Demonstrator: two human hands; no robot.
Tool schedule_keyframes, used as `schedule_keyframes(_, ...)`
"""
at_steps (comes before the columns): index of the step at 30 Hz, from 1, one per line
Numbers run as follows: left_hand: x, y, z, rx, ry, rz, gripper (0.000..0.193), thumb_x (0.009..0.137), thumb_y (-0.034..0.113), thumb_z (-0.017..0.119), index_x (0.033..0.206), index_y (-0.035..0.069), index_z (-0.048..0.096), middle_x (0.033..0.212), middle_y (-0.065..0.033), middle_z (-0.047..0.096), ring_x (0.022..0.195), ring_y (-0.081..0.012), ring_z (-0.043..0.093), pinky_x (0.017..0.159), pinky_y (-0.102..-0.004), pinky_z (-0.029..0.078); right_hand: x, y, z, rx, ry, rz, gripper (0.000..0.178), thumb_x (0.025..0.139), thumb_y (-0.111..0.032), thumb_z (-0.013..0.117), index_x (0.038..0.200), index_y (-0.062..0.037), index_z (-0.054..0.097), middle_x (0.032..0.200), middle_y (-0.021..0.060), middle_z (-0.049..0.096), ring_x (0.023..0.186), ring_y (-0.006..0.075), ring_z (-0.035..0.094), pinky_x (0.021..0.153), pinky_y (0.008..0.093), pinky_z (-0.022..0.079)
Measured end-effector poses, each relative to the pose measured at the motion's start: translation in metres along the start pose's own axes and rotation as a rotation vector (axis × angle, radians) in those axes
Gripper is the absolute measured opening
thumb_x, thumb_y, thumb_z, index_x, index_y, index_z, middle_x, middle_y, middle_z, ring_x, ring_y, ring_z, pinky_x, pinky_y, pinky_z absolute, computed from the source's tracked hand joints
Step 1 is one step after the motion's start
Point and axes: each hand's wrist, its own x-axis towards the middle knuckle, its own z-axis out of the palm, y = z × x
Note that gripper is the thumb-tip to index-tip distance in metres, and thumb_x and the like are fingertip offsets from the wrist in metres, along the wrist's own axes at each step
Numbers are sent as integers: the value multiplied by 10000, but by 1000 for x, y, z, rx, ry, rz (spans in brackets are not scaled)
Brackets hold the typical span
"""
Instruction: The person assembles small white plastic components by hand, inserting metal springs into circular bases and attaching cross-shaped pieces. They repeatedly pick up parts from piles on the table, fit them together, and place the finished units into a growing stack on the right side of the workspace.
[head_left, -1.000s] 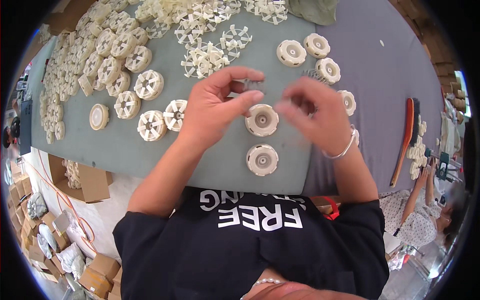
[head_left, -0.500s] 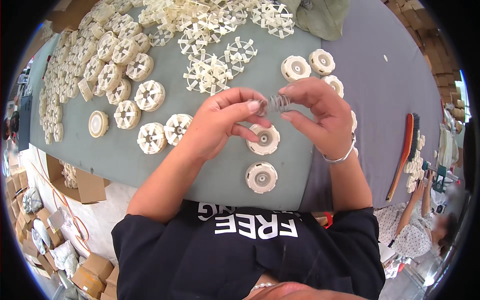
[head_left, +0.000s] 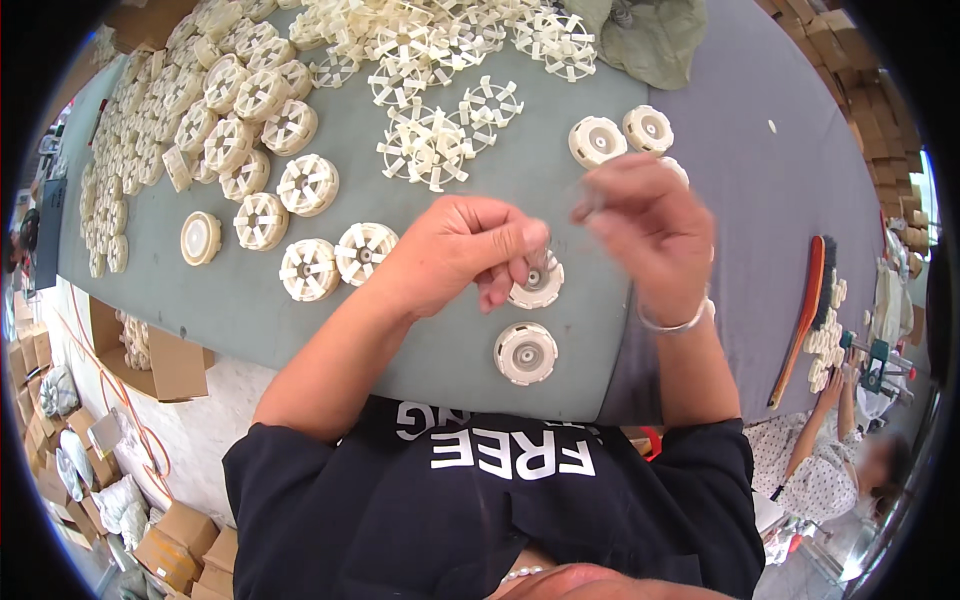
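Observation:
My left hand [head_left: 460, 245] is pinched closed, with a blurred metal coil spring [head_left: 541, 256] at its fingertips. To its right, my right hand [head_left: 650, 225] is smeared by motion, its fingers closed on another grey coil spring [head_left: 586, 204]. Under the left fingertips sits a white round housing [head_left: 540, 292], partly covered. A second round housing [head_left: 526, 353] lies nearer me, its ringed hollow facing up. Beyond the right hand are more such housings [head_left: 597, 142], some hidden behind the hand and wrist.
Assembled white wheel-like parts [head_left: 308, 185] are heaped at the left. Loose spoked rings [head_left: 425, 145] are piled at the far middle. A long-handled brush [head_left: 808, 320] lies on the right, near another person's arms [head_left: 835, 400]. A cardboard box [head_left: 180, 370] stands below the table's left edge.
My hands have drawn apart. The springs, tangled together between my fingers before, are now separated, one at each hand. The view has shifted slightly.

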Motion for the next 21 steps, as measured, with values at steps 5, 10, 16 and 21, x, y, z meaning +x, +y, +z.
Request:
schedule_keyframes(5,4,-8,2,82,74,-2,276,1038,235,719,1180,-2,714,905,-69,745,631,-86,641,536,-244,516,41,-17,-40,-723,82,54,207,902,-1,765,1109,-10,752,1036,70,727,896,176,736,826,313,596)
schedule_keyframes(10,8,-7,-5,21,59,20,268,1043,199,702,1222,-1,701,971,-91,746,664,-71,641,554,-238,514,65,19,-60,-1041,-112,155,216,887,-103,793,1099,-57,783,964,62,723,834,205,698,776,343,569)
schedule_keyframes(16,5,-7,-7,31,71,34,267,1035,196,712,1213,-1,702,975,-93,744,664,-71,641,557,-234,513,77,12,-78,-978,-162,263,291,866,-107,814,1155,-81,790,998,49,716,807,162,646,775,308,562)
schedule_keyframes(21,6,-6,-4,41,80,21,272,1027,193,722,1214,-2,699,969,-82,739,670,-68,642,564,-232,518,78,15,-81,-944,-231,286,318,884,-124,779,1200,-83,775,1046,97,739,882,260,702,817,382,575)
